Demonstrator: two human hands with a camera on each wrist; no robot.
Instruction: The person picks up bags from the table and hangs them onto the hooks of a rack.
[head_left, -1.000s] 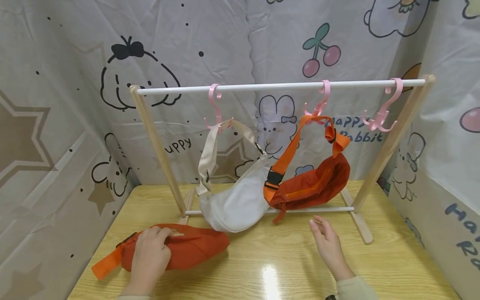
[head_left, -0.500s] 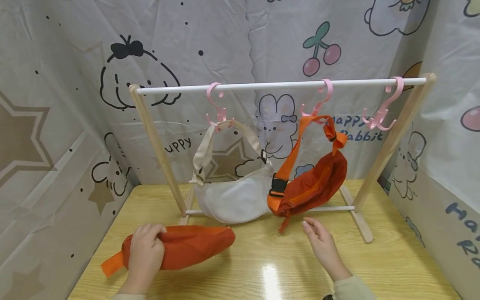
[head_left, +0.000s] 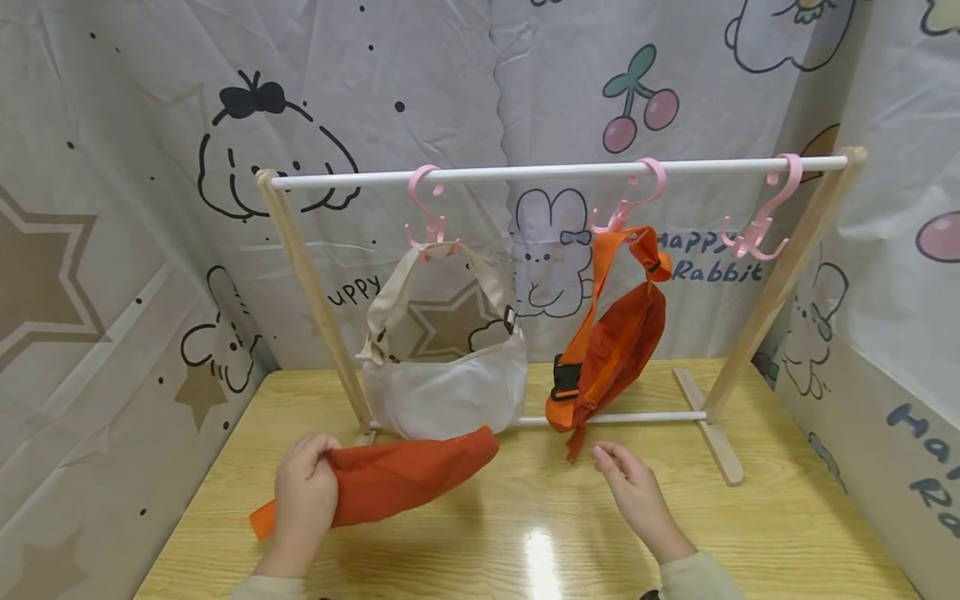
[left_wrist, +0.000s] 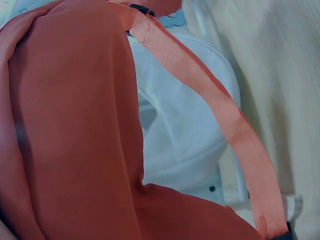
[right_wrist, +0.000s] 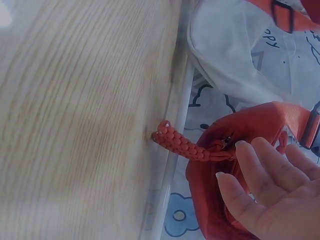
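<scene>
My left hand (head_left: 306, 492) grips a rust-red sling bag (head_left: 412, 479) by its left end, above the table. Its orange strap (left_wrist: 225, 117) curves beside the bag body in the left wrist view. Behind it a white sling bag (head_left: 450, 383) hangs by a cream strap from a pink hook (head_left: 429, 221). To its right a second rust-red bag (head_left: 618, 350) hangs, turned edge-on, from another pink hook (head_left: 633, 196). My right hand (head_left: 637, 500) holds nothing, its fingers loosely bent just below that bag. The braided zipper pull (right_wrist: 182, 143) dangles near the fingertips in the right wrist view.
A rack with a white top rail (head_left: 525, 173) and wooden legs stands on the wooden table (head_left: 480, 567). At the right end of the rail hangs a bare pink hook (head_left: 757, 237). Printed cloth (head_left: 450, 83) encloses the back and sides.
My left hand has raised the rust-red bag off the table and moved it right. The white bag has swung left. The hanging rust-red bag has turned edge-on. My right hand has drifted slightly left.
</scene>
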